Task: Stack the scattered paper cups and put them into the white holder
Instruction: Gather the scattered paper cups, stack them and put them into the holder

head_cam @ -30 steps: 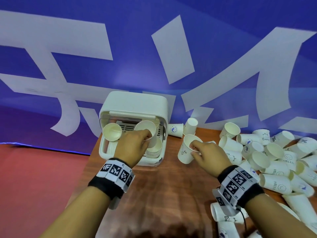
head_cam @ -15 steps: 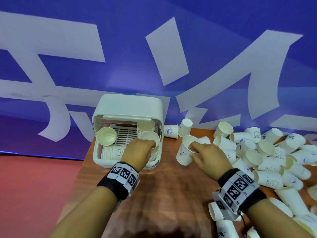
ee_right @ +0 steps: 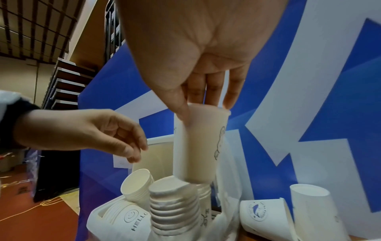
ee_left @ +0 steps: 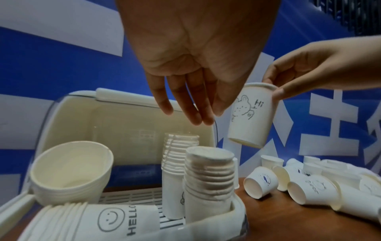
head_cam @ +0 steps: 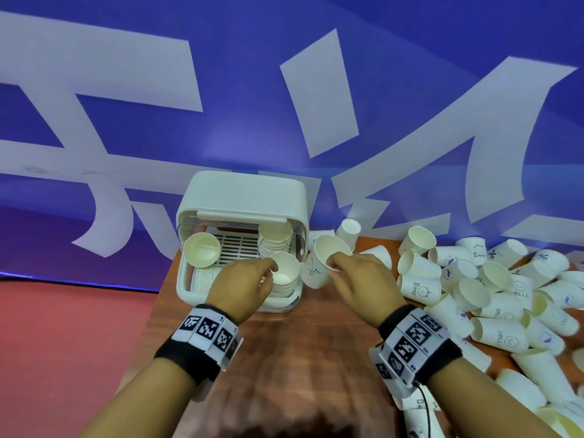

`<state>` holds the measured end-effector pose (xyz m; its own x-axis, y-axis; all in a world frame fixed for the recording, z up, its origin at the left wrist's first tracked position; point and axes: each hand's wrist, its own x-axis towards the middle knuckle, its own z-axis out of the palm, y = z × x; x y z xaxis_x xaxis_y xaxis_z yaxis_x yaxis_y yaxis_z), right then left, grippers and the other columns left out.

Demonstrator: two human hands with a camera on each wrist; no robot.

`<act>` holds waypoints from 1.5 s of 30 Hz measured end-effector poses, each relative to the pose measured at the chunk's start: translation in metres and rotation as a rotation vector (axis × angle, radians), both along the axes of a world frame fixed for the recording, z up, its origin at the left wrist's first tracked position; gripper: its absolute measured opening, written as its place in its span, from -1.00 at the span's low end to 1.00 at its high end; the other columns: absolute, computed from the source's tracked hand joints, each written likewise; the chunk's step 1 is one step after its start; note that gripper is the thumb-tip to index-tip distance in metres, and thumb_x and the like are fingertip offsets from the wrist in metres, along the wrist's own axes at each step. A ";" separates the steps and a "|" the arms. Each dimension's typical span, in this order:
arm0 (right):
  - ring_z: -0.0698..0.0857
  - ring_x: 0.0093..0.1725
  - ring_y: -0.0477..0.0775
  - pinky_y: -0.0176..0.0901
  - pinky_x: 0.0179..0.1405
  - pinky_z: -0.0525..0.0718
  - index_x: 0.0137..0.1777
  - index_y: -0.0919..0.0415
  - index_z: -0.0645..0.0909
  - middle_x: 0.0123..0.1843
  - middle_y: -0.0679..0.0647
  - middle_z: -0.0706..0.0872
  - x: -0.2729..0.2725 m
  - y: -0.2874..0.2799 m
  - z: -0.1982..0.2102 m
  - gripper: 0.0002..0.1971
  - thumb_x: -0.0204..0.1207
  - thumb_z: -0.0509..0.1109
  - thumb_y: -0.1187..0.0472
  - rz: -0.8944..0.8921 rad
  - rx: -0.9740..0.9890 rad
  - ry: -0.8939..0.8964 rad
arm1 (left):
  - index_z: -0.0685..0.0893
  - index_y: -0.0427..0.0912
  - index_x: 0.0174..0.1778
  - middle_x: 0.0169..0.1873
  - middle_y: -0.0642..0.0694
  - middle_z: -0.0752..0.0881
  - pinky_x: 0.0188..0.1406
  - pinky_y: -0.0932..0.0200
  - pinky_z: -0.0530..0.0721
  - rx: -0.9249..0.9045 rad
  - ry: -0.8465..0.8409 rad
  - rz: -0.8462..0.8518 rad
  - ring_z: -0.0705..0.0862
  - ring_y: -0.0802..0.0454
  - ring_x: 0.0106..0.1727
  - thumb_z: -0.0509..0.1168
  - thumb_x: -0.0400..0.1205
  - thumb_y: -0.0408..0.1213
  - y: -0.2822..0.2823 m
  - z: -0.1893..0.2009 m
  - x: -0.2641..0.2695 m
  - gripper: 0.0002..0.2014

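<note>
The white holder (head_cam: 240, 197) stands at the table's back left with its lid up. It holds upright cup stacks (head_cam: 286, 273) (ee_left: 210, 176) (ee_right: 173, 208), a tilted stack (head_cam: 202, 249) (ee_left: 70, 169) and a lying "HELLO" stack (ee_left: 92, 220). My left hand (head_cam: 268, 273) (ee_left: 193, 114) hovers just above the front right stack, fingers straight and holding nothing. My right hand (head_cam: 331, 267) (ee_right: 202, 110) pinches the rim of one bear-print paper cup (head_cam: 319, 263) (ee_left: 251, 117) (ee_right: 198, 143), lifted beside the holder's right wall.
Several loose paper cups (head_cam: 474, 289) (ee_left: 309, 189) lie scattered over the right half of the wooden table (head_cam: 300, 358). A blue and white banner (head_cam: 284, 105) rises directly behind the table. The table's left edge drops to a red floor (head_cam: 63, 343).
My left hand lowered its cup onto the front right stack in the holder and let go. My right hand kept its cup and edged a little closer to the holder.
</note>
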<state>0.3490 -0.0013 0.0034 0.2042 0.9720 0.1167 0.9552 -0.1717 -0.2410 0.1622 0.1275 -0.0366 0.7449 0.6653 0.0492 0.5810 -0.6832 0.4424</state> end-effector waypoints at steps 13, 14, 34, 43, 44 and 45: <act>0.66 -0.38 0.17 -0.21 -0.34 0.54 -0.23 0.12 0.65 -0.43 0.06 0.69 -0.045 0.047 -0.021 -0.88 0.29 0.55 0.25 0.101 0.071 -0.092 | 0.67 0.02 0.10 -0.10 0.11 0.78 -0.15 0.18 0.52 -0.020 -0.068 0.150 0.70 0.06 -0.03 0.22 0.63 -0.19 0.009 0.029 -0.050 -0.82; 0.66 -0.40 0.17 -0.22 -0.36 0.56 -0.24 0.12 0.66 -0.45 0.05 0.69 -0.046 0.047 -0.023 -0.85 0.25 0.58 0.25 0.102 0.044 -0.095 | 0.67 0.02 0.09 -0.10 0.11 0.78 -0.19 0.20 0.50 -0.012 -0.068 0.151 0.70 0.07 -0.03 0.22 0.63 -0.20 0.010 0.030 -0.053 -0.82; 0.62 0.17 0.11 -0.07 0.17 0.45 0.21 0.07 0.63 0.16 0.01 0.73 -0.015 0.016 -0.030 -0.74 0.58 0.22 0.17 0.053 -0.120 0.013 | 0.68 -0.03 0.11 -0.11 0.06 0.78 -0.07 0.08 0.65 -0.022 -0.066 0.036 0.72 0.03 -0.03 0.22 0.62 -0.22 -0.008 0.036 -0.015 -0.80; 0.66 0.07 0.14 -0.06 0.09 0.54 0.10 0.12 0.67 0.06 0.06 0.76 0.038 -0.041 -0.024 -0.78 0.58 0.23 0.17 -0.082 -0.170 0.024 | 0.65 0.00 0.14 -0.03 -0.03 0.78 -0.08 0.09 0.58 0.026 -0.022 -0.147 0.70 -0.09 0.01 0.18 0.63 -0.18 -0.031 0.038 0.073 -0.78; 0.67 0.07 0.15 -0.04 0.08 0.54 0.09 0.14 0.67 0.05 0.07 0.76 0.044 -0.047 -0.024 -0.78 0.58 0.23 0.18 -0.097 -0.180 0.024 | 0.66 0.00 0.15 -0.01 -0.03 0.77 -0.07 0.10 0.56 0.023 -0.017 -0.154 0.69 -0.10 0.02 0.18 0.63 -0.18 -0.034 0.037 0.084 -0.77; 0.66 0.07 0.16 -0.03 0.09 0.54 0.09 0.15 0.68 0.05 0.08 0.76 0.051 -0.052 -0.024 -0.78 0.57 0.23 0.18 -0.115 -0.193 0.025 | 0.66 0.01 0.16 0.00 -0.03 0.77 -0.06 0.10 0.56 0.023 -0.012 -0.164 0.69 -0.10 0.04 0.18 0.63 -0.18 -0.038 0.036 0.095 -0.76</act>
